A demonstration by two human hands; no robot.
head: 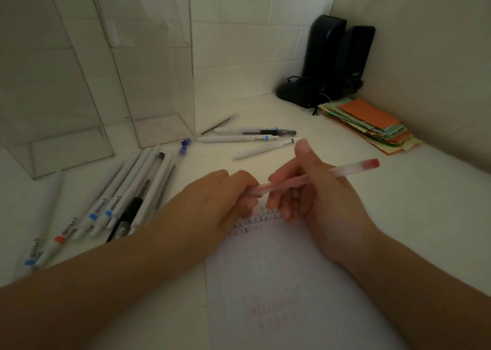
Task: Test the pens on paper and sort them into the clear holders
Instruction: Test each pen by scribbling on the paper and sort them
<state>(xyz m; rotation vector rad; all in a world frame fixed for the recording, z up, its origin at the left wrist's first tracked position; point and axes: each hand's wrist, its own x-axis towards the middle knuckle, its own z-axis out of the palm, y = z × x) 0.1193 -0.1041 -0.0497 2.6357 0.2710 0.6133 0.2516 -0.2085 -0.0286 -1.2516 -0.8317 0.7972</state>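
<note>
Holding item: red pen (305,181) — right hand (316,198) curled round its barrel, left hand (220,198) pinching the near end, above the test paper (279,283) on the counter (332,142). Step judged: uncapping or recapping. Next calls for a scribble or a drop into a clear holder (148,65).

White desk surface (345,190), dimly lit; back wall (239,44) faced in pale rectangular tiles; plain side wall (425,57) joined at the right corner; two black speakers (337,60) set in that corner; stack of coloured paper slips (372,123) laid beside them.
</note>
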